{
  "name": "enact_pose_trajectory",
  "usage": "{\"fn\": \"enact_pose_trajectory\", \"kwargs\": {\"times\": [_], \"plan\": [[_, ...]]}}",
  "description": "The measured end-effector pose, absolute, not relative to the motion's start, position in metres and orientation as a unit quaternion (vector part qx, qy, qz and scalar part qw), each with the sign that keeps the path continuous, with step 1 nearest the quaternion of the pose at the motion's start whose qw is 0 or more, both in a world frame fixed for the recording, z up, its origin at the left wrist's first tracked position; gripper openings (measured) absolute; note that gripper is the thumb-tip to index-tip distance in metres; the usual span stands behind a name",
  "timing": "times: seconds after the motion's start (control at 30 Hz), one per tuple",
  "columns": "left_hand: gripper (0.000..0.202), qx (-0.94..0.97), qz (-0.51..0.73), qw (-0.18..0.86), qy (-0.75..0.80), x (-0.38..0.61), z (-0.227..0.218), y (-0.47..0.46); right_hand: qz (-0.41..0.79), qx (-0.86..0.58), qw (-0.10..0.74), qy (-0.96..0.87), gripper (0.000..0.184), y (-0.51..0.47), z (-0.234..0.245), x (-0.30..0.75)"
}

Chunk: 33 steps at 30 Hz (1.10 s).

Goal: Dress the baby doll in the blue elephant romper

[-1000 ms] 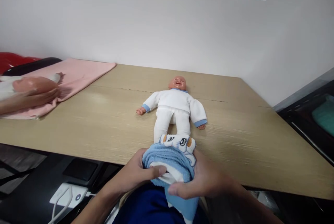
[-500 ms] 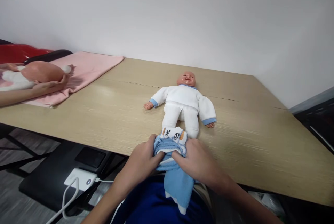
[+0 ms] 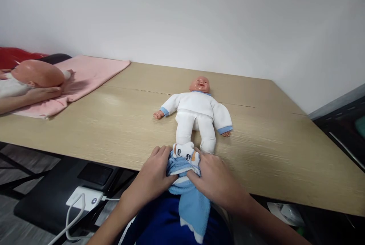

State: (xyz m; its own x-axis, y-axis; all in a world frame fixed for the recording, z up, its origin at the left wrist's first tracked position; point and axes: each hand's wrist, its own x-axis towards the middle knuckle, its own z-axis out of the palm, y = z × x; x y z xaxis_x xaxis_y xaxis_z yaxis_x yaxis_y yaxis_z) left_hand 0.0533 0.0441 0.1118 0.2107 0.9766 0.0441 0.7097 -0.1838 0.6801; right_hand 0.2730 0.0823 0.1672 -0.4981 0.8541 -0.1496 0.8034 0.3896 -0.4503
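Between my hands, at the table's near edge, is a small blue terry-cloth doll garment point(image 3: 194, 207) with white trim and an embroidered cartoon face. Its upper part is bunched up, and a long flap hangs toward my lap. My left hand point(image 3: 156, 171) grips its left side, thumb on top. On the opposite side my right hand point(image 3: 212, 176) pinches the bunched cloth, thumb pressed inward. A baby doll point(image 3: 196, 104) lies on its back just beyond, in a white top with blue cuffs and white legs. The garment covers the doll's feet from view.
At the left, another person's hand point(image 3: 44, 93) supports a second doll's head point(image 3: 40, 73) over a pink cloth point(image 3: 94, 73). Below the wooden table point(image 3: 119, 127), a black chair point(image 3: 42, 195) bears a phone point(image 3: 95, 173) and a white power bank point(image 3: 84, 198) with a cable.
Both hands, still holding the garment, shift only slightly. The view has turned a little, moving the scene leftward. The other person's hand still supports the second doll's head.
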Motion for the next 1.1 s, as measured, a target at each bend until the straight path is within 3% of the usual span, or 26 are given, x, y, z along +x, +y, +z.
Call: {"fn": "enact_pose_trajectory", "kwargs": {"times": [0.07,0.2,0.33,0.57,0.67,0.83,0.97,1.03,1.1], "plan": [[0.029,0.725,0.267,0.287,0.566,0.055,0.112,0.047,0.231,-0.509,0.088,-0.825,0.031,0.083,0.165,0.274],[0.042,0.697,0.303,0.342,0.553,0.061,0.11,0.057,0.209,-0.535,0.114,-0.81,0.029,0.085,0.161,0.278],[0.039,0.677,0.319,0.376,0.546,0.068,0.108,0.069,0.194,-0.549,0.13,-0.803,0.04,0.092,0.152,0.284],[0.058,0.669,0.361,0.424,0.491,0.073,0.106,0.083,0.202,-0.55,0.137,-0.799,0.024,0.109,0.148,0.295],[0.061,0.688,0.365,0.411,0.473,0.074,0.101,0.083,0.215,-0.525,0.121,-0.815,0.039,0.106,0.148,0.298],[0.09,0.727,0.372,0.371,0.442,0.077,0.091,0.077,0.201,-0.492,0.136,-0.837,0.058,0.094,0.14,0.301],[0.087,0.68,0.388,0.433,0.446,0.077,0.091,0.075,0.267,-0.481,0.207,-0.809,0.091,0.097,0.132,0.304],[0.079,0.663,0.404,0.443,0.448,0.076,0.092,0.076,0.295,-0.489,0.236,-0.786,0.092,0.101,0.13,0.305],[0.071,0.65,0.418,0.445,0.453,0.074,0.094,0.079,0.311,-0.497,0.266,-0.765,0.081,0.104,0.128,0.305]]}}
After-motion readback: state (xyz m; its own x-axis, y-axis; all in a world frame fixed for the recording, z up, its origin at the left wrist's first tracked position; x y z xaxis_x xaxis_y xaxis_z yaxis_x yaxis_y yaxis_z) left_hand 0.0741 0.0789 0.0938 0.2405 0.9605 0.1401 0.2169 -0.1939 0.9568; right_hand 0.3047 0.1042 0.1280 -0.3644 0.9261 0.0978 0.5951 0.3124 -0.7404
